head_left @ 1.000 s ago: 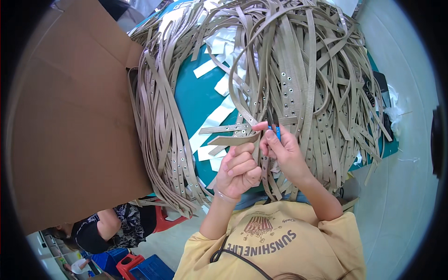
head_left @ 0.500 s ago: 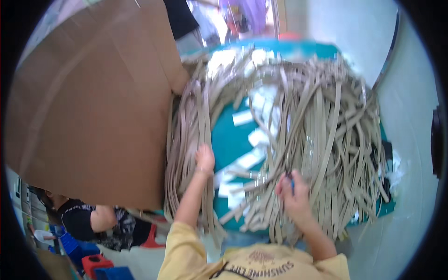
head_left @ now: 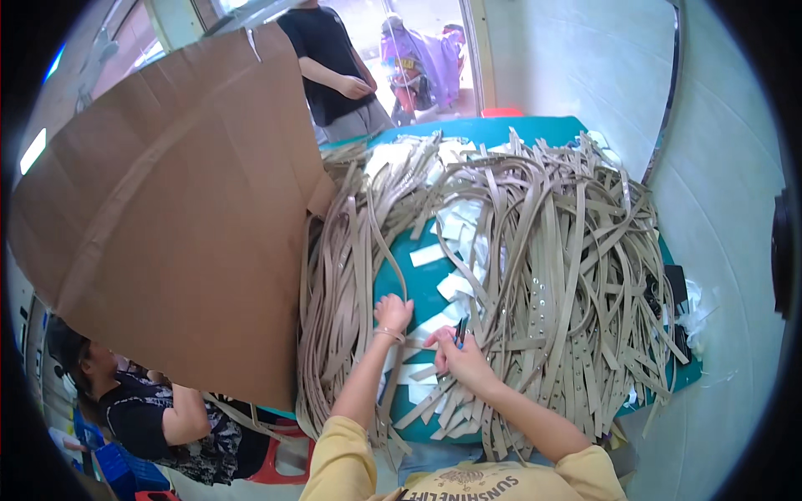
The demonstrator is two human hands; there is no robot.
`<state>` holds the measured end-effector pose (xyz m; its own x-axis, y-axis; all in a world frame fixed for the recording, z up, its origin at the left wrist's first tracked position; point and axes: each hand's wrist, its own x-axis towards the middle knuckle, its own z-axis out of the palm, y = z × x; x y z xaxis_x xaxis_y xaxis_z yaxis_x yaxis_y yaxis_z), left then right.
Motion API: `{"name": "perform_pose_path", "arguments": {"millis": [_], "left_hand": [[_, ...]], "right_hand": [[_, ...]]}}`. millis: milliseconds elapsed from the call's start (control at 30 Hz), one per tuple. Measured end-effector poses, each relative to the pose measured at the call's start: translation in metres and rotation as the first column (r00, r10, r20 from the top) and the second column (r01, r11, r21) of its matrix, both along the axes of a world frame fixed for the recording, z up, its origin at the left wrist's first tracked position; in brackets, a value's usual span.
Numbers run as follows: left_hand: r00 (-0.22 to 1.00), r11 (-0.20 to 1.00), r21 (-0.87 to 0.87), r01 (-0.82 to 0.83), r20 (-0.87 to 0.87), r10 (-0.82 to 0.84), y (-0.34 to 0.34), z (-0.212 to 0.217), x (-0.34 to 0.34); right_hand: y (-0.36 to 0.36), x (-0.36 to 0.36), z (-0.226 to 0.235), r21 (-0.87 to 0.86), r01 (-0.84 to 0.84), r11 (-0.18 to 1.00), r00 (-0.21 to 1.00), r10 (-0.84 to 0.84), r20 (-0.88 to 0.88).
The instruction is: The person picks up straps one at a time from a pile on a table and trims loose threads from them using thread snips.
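Long beige straps, many with small metal studs or eyelets, cover a green table [head_left: 423, 284]. My left hand [head_left: 393, 314] is closed around a single strap [head_left: 386, 242] that curves up toward the far side and hangs down below the wrist. Close by on the right, my right hand [head_left: 458, 357] grips a slim black-and-blue hand tool [head_left: 460, 329], its tip pointing up; its exact kind is unclear. Left of my hands lies one bundle of straps [head_left: 330, 334], and to the right a larger heap [head_left: 576, 284]. White paper slips [head_left: 428, 255] are scattered between them.
A tall brown cardboard sheet [head_left: 184, 217] stands along the left side. Behind it sits a person [head_left: 150, 409] near a red stool [head_left: 284, 455]. Another person [head_left: 334, 75] stands beyond the table. A pale wall [head_left: 718, 234] borders the right.
My left hand has moved right and nearer, lifting one strap from the left bundle. My right hand has come left toward it with the tool. The view has shifted, showing the standing person.
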<state>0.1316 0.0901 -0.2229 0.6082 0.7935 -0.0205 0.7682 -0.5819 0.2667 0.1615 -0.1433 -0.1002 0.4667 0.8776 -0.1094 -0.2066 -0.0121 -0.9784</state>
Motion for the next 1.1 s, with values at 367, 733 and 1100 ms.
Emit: {"name": "perform_pose_path", "arguments": {"millis": [367,733,1100], "left_hand": [[0.768,0.546,-0.652,0.527,0.64,0.024,-0.181,0.13,-0.078],[0.907,-0.144,-0.902,0.406,0.38,0.18,-0.261,0.109,-0.134],[0.532,0.536,-0.268,0.8,0.73,-0.43,-0.206,0.241,-0.021]], "right_hand": [[0.015,0.056,0.028,0.117,-0.236,0.965,0.936,0.258,-0.238],[0.01,0.109,0.078,0.15,0.248,0.957,0.968,-0.251,-0.004],[-0.007,0.165,0.036,-0.023,0.359,0.933,0.541,-0.188,0.82]]}}
